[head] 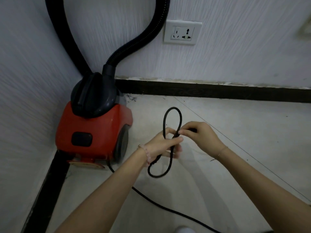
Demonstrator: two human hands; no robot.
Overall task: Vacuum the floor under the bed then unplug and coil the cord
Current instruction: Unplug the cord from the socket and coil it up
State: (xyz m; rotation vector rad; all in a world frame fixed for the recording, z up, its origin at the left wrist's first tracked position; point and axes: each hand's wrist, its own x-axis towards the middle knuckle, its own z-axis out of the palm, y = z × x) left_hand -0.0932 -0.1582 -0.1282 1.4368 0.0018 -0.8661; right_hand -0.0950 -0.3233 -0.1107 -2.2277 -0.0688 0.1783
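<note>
One red vacuum cleaner (94, 132) stood in the corner at nine o'clock from the hands, its one black hose (134, 42) arching up the wall. One wall socket (182, 32) sat at twelve o'clock, its slots showing. One black cord (173, 108) was gathered in two loops above the floor (235, 132), the rest trailing toward six o'clock. The left hand (165, 145) was curled around the loops' crossing. The right hand (200, 133), at three o'clock of it, pinched the cord between thumb and fingertips.

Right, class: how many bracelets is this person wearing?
2. A beaded bracelet sits on the left wrist, and a thin bracelet sits on the right wrist. None seems hidden.
</note>
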